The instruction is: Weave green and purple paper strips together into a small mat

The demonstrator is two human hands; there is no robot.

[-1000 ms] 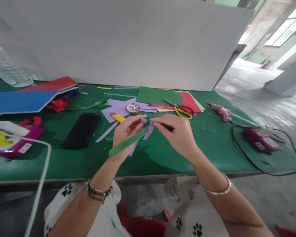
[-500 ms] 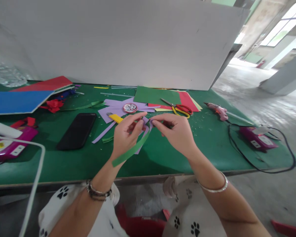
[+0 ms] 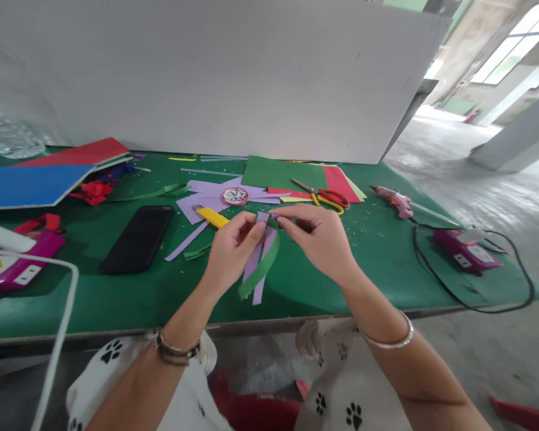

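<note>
My left hand is closed in a pinch on the upper end of some purple paper strips, which hang down toward the table's front edge. My right hand pinches the top of a green paper strip close to my left fingertips. The green strip curves down across the purple ones, its lower end loose. A bit of red shows between the strips, too small to make out. Just beyond my left hand lies a yellow utility knife, beside a round container of small dark and light pieces on purple paper.
Scissors rest on green, red and yellow paper sheets. To the right are a pink glue gun and a purple power strip with a looping cord. A black phone lies left. A white board stands behind.
The green strip's loose end has swung right, off my left wrist, and now hangs between my hands. The purple strips have turned to hang more in view. Both hands stay close together.
</note>
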